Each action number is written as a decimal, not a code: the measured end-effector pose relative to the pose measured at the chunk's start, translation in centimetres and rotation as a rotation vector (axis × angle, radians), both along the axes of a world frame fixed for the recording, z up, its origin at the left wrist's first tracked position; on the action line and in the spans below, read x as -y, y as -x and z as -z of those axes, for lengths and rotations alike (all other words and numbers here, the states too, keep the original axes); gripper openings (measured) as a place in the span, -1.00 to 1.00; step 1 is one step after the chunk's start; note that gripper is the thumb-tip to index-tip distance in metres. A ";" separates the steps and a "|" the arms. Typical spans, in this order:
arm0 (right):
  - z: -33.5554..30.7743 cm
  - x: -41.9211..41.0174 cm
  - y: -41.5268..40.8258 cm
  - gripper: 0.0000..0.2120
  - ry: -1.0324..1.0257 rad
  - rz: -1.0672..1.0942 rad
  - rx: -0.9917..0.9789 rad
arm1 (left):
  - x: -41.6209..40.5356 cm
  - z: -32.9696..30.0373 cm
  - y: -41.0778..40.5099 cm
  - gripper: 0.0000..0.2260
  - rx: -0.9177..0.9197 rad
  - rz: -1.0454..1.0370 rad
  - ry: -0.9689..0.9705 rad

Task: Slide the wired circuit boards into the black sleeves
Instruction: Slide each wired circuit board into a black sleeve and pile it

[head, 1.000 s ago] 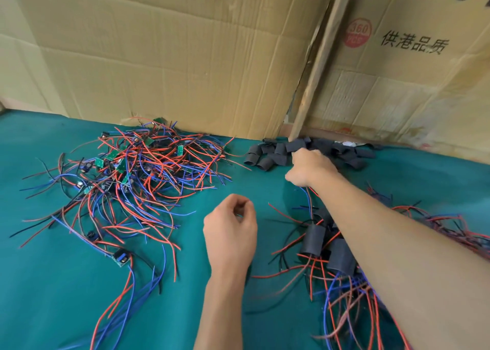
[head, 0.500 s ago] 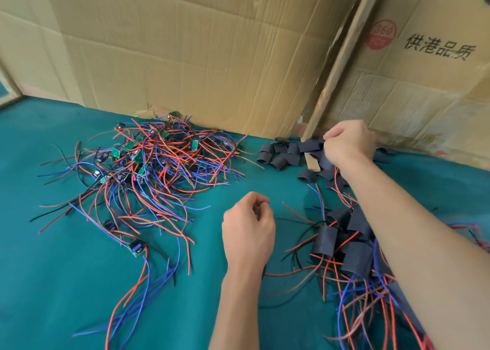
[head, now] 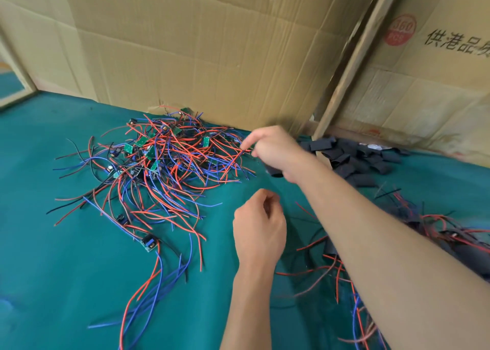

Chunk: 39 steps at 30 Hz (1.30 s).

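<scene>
Cardboard panels (head: 212, 47) wall the green cloth (head: 66, 270). Right hand (head: 278, 150) grips a black sleeve (head: 274, 170) beside tangled wired boards (head: 159, 164); left hand (head: 261, 229) hangs loosely curled, holding nothing.

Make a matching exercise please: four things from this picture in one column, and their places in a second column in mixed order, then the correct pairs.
Things:
1. tangled pile of red and blue wired green circuit boards
2. heap of loose black sleeves
3. right hand
4. single green circuit board with blue part

Places:
A. far right, at the foot of the cardboard wall
B. apart, near side of the big pile
C. far left on the green cloth
D. at the wire pile's right edge, gripping a black sleeve

Pairs: 1-C, 2-A, 3-D, 4-B
</scene>
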State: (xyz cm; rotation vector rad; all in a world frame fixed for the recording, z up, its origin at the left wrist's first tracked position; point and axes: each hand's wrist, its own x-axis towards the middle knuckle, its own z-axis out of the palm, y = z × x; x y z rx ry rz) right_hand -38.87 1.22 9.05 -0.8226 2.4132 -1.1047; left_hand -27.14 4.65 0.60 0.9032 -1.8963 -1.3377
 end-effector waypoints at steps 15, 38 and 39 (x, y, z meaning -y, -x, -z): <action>1.8 -2.3 -0.7 -0.59 0.452 0.234 0.404 | 0.3 0.1 0.1 -0.90 -0.065 -0.025 -0.076; 1.3 -14.2 -4.8 -0.94 0.128 -0.424 0.352 | 0.9 -1.2 -0.2 -0.71 -0.511 0.200 -0.887; 1.2 -14.2 -4.9 -0.93 0.107 -0.451 0.354 | 0.9 -1.2 -0.3 -0.70 -0.497 0.211 -0.888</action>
